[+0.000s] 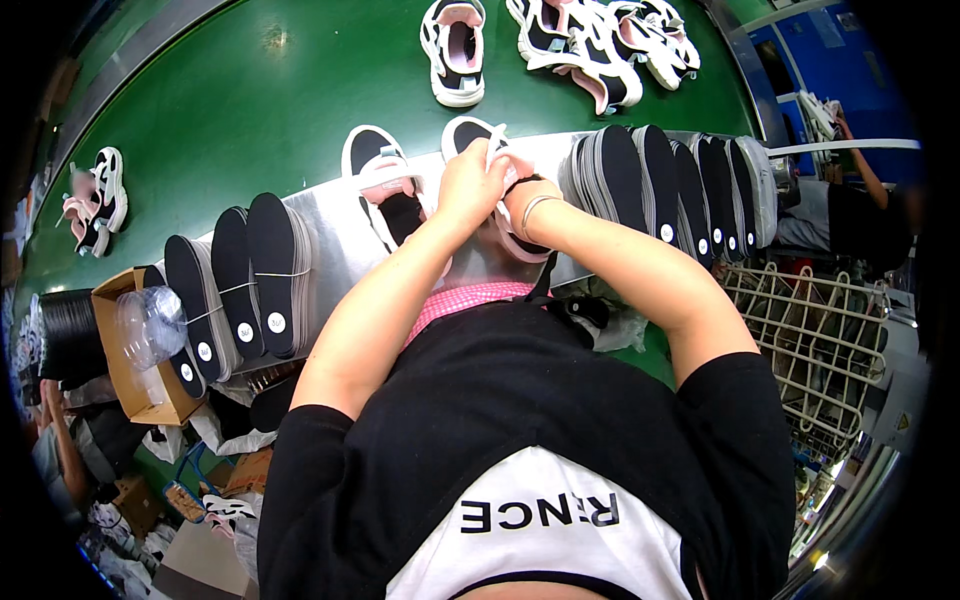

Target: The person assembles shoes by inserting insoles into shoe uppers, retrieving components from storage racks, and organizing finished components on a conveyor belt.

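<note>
A black, white and pink sneaker lies in front of me with its toe pointing away. My left hand is closed on its pink-and-white tongue or strap area. At the shoe's opening is my right hand, a bracelet at its wrist; its fingers go into the shoe and are mostly hidden. Just left of my hands sits a matching sneaker, partly behind my left forearm. Both shoes rest at a silvery metal strip along the near side of the green table.
Banded stacks of black insoles stand on the left, more insole stacks on the right. Beyond are a single sneaker, a sneaker pile and another pair. A cardboard box and wire basket flank me; people work at both sides.
</note>
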`<state>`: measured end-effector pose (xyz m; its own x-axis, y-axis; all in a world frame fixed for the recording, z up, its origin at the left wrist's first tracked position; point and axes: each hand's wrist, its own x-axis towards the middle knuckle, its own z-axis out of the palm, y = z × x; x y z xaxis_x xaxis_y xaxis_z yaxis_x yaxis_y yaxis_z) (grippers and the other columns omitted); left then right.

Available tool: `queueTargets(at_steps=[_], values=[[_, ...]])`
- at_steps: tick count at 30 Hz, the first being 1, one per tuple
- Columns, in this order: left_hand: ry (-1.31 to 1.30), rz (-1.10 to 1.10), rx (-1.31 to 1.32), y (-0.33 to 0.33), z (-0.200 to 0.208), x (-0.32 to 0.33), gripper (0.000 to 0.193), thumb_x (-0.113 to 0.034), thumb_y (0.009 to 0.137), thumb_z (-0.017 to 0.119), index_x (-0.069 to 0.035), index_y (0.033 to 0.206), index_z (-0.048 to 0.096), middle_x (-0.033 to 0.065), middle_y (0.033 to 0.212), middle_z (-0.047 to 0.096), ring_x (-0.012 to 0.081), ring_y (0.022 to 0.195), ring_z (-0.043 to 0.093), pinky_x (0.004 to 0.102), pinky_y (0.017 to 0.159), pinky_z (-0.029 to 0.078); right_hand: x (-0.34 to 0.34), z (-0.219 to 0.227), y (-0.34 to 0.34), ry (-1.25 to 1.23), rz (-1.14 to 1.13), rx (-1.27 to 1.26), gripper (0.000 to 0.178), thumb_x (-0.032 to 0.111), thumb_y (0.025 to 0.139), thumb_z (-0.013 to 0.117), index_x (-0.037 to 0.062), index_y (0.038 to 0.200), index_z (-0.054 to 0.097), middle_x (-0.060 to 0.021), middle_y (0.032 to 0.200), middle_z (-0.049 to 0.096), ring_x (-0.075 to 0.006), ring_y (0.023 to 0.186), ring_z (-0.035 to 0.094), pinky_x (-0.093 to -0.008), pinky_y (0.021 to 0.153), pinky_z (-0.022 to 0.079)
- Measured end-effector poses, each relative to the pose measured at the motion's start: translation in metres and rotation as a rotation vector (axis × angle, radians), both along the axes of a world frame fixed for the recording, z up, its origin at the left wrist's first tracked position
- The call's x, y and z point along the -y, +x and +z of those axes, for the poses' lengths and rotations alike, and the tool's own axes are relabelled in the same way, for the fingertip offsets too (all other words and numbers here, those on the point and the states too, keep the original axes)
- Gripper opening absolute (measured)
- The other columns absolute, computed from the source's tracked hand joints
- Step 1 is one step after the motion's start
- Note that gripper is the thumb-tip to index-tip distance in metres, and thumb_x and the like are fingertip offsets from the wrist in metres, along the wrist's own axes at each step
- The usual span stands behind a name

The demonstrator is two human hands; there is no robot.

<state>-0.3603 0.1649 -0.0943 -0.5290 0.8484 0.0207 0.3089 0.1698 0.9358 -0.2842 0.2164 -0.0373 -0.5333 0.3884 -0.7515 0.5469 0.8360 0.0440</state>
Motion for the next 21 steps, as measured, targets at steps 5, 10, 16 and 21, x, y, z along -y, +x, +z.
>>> queueTargets(at_steps=[5,10,16,21], values=[[0.022,-0.02,-0.059,0.001,0.002,-0.003,0.022,-0.02,0.073,0.053,0.0,0.078,0.049,0.0235,0.07,0.054,0.0402,0.07,0.052,0.0437,0.062,0.04,-0.007,-0.003,0.012,0.036,0.201,-0.041,0.028,0.024,0.076,0.046,0.0093,0.096,0.058,-0.0126,0.096,0.059,-0.0252,0.088,0.057,-0.0321,0.074,0.045],[-0.012,-0.007,-0.088,0.004,0.005,0.0,0.02,-0.019,0.074,0.053,0.0,0.079,0.048,0.0234,0.068,0.055,0.0406,0.069,0.053,0.0454,0.062,0.04,-0.006,0.01,0.035,-0.219,0.02,-0.064,0.027,0.023,0.074,0.047,0.0017,0.086,0.058,-0.015,0.082,0.061,-0.0263,0.081,0.058,-0.0399,0.074,0.041],[-0.032,-0.015,-0.112,0.004,0.004,-0.001,0.02,-0.019,0.075,0.052,0.0,0.079,0.048,0.0231,0.069,0.055,0.04,0.069,0.053,0.0453,0.062,0.041,0.0,-0.01,0.059,-0.135,0.112,-0.086,0.024,0.014,0.066,0.048,0.0029,0.086,0.057,-0.0163,0.081,0.061,-0.0272,0.083,0.058,-0.0512,0.089,0.021],[-0.025,-0.026,-0.093,0.003,0.006,0.001,0.022,-0.02,0.075,0.052,0.001,0.079,0.048,0.0237,0.071,0.055,0.0396,0.07,0.054,0.0447,0.062,0.041,0.003,-0.007,0.059,-0.124,0.076,-0.124,0.024,0.014,0.065,0.049,0.0039,0.086,0.055,-0.015,0.081,0.061,-0.027,0.083,0.058,-0.048,0.089,0.024]])
